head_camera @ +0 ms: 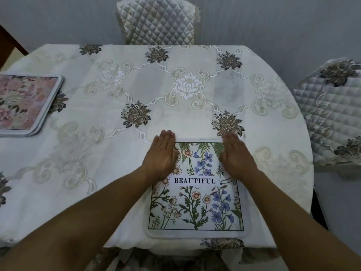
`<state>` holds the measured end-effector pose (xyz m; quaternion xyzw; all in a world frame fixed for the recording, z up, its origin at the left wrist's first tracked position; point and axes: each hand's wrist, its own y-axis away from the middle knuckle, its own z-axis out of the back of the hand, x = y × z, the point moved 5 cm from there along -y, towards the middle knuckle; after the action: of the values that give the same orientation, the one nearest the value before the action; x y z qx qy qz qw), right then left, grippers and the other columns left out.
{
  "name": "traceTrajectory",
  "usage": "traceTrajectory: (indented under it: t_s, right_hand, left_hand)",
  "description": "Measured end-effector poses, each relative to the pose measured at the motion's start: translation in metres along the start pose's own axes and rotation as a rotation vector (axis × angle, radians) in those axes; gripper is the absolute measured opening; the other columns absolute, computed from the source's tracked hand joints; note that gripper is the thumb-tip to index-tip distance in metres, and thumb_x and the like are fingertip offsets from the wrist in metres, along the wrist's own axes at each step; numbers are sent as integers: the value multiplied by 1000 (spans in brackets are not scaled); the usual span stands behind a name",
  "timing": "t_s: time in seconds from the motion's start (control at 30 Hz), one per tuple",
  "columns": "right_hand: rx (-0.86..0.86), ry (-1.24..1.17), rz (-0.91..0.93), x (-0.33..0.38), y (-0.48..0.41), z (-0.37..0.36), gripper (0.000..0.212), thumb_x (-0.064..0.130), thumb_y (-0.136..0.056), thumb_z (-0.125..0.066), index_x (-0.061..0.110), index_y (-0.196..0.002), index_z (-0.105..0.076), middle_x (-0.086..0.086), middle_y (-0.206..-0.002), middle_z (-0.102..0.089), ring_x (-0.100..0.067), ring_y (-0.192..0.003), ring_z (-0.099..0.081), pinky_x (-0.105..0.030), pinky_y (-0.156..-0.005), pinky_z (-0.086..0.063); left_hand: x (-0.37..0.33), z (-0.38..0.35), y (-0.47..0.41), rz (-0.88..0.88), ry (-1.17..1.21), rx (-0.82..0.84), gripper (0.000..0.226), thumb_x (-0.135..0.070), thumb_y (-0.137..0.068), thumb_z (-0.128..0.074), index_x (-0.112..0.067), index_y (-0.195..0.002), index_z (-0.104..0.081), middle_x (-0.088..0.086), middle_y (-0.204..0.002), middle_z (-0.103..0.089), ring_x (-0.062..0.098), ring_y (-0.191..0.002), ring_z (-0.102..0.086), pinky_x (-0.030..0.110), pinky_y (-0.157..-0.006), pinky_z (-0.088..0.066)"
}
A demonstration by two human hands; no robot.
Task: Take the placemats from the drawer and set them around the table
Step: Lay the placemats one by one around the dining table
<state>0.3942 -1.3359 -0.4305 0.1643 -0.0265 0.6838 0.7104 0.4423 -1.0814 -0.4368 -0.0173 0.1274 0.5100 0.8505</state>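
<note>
embroidered cream cloth drapes the round table (97, 163), with one mat at my near edge.
i see the wildflower placemat (195, 208), square with rounded corners, lying flat. my left hand (163, 155) and right hand (236, 157) press its far corners, fingers straight, gripping nothing. a pink floral placemat (25, 102) lies well apart at the left edge, and a quilted chair (156, 22) stands beyond.

Single view, worn on the head. Looks forward and steeply down over the table (109, 157) from its near edge. Wide-angle, bowing the table's rim. Close in: fills the lower frame with both forearms, sets left hand (163, 155) and right hand (237, 157) near centre on the near mat (195, 208). Reaches the far chair (156, 20) at top, right chair (328, 114), left mat (25, 102) cut by the edge.
</note>
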Motion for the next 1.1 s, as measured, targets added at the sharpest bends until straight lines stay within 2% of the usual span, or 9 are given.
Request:
traceTrajectory:
  t_s: [0.2, 0.37, 0.47, 0.57, 0.67, 0.77, 0.87, 0.97, 1.1]
  right_hand:
    - [-20, -2, -74, -2, 50, -15, 66, 39, -97, -12, 7, -153, -2, -13, -162, 0, -26, -150, 3, -43, -121, -2]
    - [-26, -51, -74, 15, 160, -45, 64, 42, -98, -12, 13, -154, -1, -4, -162, 6, -18, -150, 9, -40, -121, 0]
    - [-10, -78, -137, 27, 206, -50, 65, 43, -97, -10, 11, -153, -11, -8, -162, -9, -22, -150, -4, -40, -120, -4]
    - [76, -17, -211, 38, 206, -36, 73, 45, -91, -3, 7, -153, -8, -12, -161, -9, -28, -149, -5, -46, -121, -2]
    - [186, 147, -225, 60, 201, -2, 62, 39, -95, -21, 7, -147, -30, -13, -154, -33, -30, -145, -24, -47, -118, -13]
    - [93, 171, -159, 112, 204, 48, 38, 38, -92, -40, 15, -117, -58, -8, -114, -66, -26, -104, -61, -36, -89, -44]
    - [-31, 127, -47, 196, 221, 87, 26, 39, -89, -44, 18, -93, -59, -4, -93, -66, -24, -84, -62, -33, -70, -43]
    - [-141, 76, 64, 288, 244, 104, 24, 42, -87, -45, 20, -85, -54, -3, -85, -64, -23, -80, -61, -33, -66, -44]
    - [-205, 59, 187, 426, 275, 98, 32, 44, -88, -47, 18, -104, -59, -5, -98, -64, -26, -93, -60, -35, -75, -49]
  left_hand:
    - [2, 0, 35, 104, 22, -45, 63, -36, -100, -16, 0, -151, -14, 22, -159, -14, 34, -148, -6, 47, -121, -9]
    - [-29, -15, 150, 92, 99, -26, 63, -39, -101, -14, -6, -153, -2, 14, -161, 7, 25, -149, 12, 40, -122, -1]
    - [-37, -24, 191, 107, 50, 7, 62, -36, -100, -24, -2, -151, -16, 17, -159, -10, 29, -149, -3, 38, -118, -4]
    - [-39, -10, 189, 107, -57, 29, 61, -37, -98, -29, 0, -146, -32, 21, -152, -31, 35, -142, -29, 41, -121, -15]
    - [-38, 23, 190, 110, -114, 105, 57, -37, -91, -38, -4, -136, -50, 19, -138, -54, 37, -130, -49, 53, -110, -32]
    - [-33, 74, 212, 38, -124, 59, 47, -34, -80, -54, -14, -123, -59, 9, -115, -66, 29, -108, -59, 46, -101, -44]
    - [-8, 125, 258, -2, -155, -32, 27, -39, -73, -61, -21, -93, -64, 1, -85, -66, 23, -81, -61, 39, -76, -52]
    - [39, 170, 318, 15, -136, -97, 27, -40, -76, -56, -20, -94, -61, 2, -87, -64, 26, -82, -61, 38, -72, -50]
    - [126, 228, 417, 90, -128, -151, 34, -40, -89, -47, -17, -112, -55, 6, -107, -58, 28, -102, -53, 41, -85, -42]
